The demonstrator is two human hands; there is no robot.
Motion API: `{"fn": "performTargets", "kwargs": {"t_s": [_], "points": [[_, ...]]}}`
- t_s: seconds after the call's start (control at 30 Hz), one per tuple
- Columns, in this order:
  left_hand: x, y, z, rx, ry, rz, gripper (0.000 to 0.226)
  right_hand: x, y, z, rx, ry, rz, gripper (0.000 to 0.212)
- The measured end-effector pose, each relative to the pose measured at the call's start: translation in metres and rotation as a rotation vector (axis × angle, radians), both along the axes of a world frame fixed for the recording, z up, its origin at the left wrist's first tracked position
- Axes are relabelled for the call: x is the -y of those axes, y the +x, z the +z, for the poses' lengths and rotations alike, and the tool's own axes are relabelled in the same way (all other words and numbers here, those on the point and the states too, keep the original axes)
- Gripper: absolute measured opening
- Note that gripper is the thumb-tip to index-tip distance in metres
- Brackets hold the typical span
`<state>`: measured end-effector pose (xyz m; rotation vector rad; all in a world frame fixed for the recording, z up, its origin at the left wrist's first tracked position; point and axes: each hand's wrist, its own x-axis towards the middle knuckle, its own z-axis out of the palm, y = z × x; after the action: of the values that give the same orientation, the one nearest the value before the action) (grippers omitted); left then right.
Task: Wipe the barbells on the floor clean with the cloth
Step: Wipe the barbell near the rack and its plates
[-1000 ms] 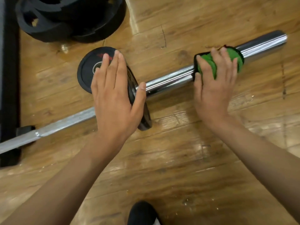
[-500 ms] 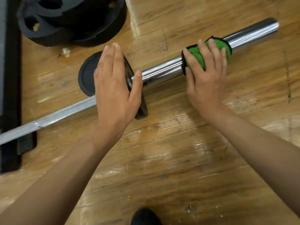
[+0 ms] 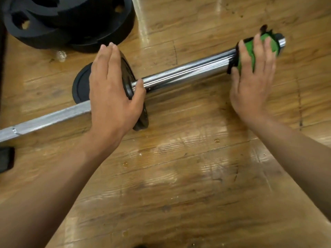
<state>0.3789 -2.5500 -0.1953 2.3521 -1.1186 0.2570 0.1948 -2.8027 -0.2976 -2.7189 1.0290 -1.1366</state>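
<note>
One barbell (image 3: 188,72) is laid on the wooden floor (image 3: 179,176). One small black plate (image 3: 82,86) on it is pressed under the left hand (image 3: 111,97), fingers held straight and together. One green cloth (image 3: 249,54) is pressed onto the bar's end under the right hand (image 3: 250,90), fingers straight and slightly spread. Beyond the left fingertips one stack of black plates (image 3: 71,24) is seen; their number cannot be told.

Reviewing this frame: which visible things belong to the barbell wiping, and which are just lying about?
In use: barbell, green cloth, black plate on the bar, left hand, right hand.
Lying about: stack of black plates, dark block at the left edge.
</note>
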Motion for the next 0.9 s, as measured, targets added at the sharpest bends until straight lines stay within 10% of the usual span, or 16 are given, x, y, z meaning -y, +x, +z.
{"fn": "performTargets", "kwargs": {"t_s": [0.13, 0.4, 0.77, 0.9], "points": [[0.004, 0.004, 0.0, -0.01, -0.013, 0.0, 0.077, -0.026, 0.035, 0.012, 0.065, 0.11, -0.159, 0.043], [0.003, 0.011, -0.002, 0.093, 0.012, -0.038, 0.074, -0.11, 0.091, 0.022, -0.155, -0.078, 0.498, 0.046], [-0.016, -0.02, -0.001, 0.135, 0.081, -0.046, 0.089, -0.017, 0.029, 0.045, -0.034, 0.223, -0.199, 0.032], [-0.036, -0.038, -0.002, 0.193, 0.154, -0.082, 0.096, -0.128, 0.071, 0.054, -0.155, 0.179, 0.168, 0.032]]}}
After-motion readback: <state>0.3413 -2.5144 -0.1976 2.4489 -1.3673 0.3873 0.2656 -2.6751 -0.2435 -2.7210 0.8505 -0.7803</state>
